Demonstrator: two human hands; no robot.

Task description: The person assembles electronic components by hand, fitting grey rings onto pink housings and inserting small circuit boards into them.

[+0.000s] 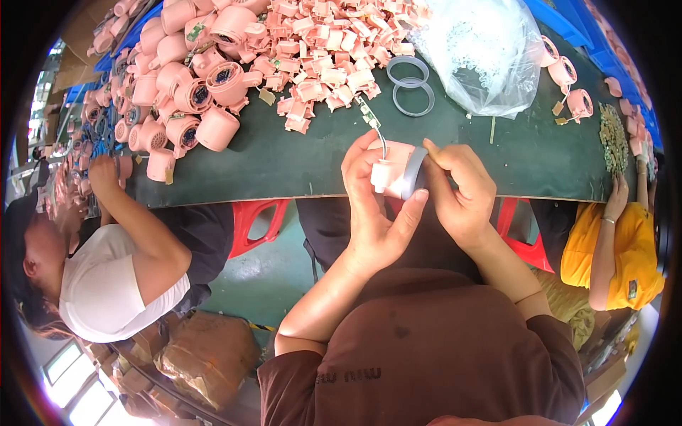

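Just over the near table edge, a pink plastic housing (395,162) lies tilted in my left hand (371,213), its fingers and thumb wrapped round it. A thin wire with a small green circuit board (367,112) sticks up from the housing. A grey ring (413,174) sits around the housing's right end. My right hand (465,195) is closed at that ring, thumb and fingers pressed against its outer side; its fingertips are partly hidden. Two loose grey rings (413,98) lie on the green table beyond my hands.
Pink cylindrical housings (213,89) heap up at the left, beside a pile of small pink parts (334,50). A clear plastic bag (490,57) of small pieces lies at the back right. Co-workers in a white shirt (117,284) and a yellow shirt (614,255) sit on either side.
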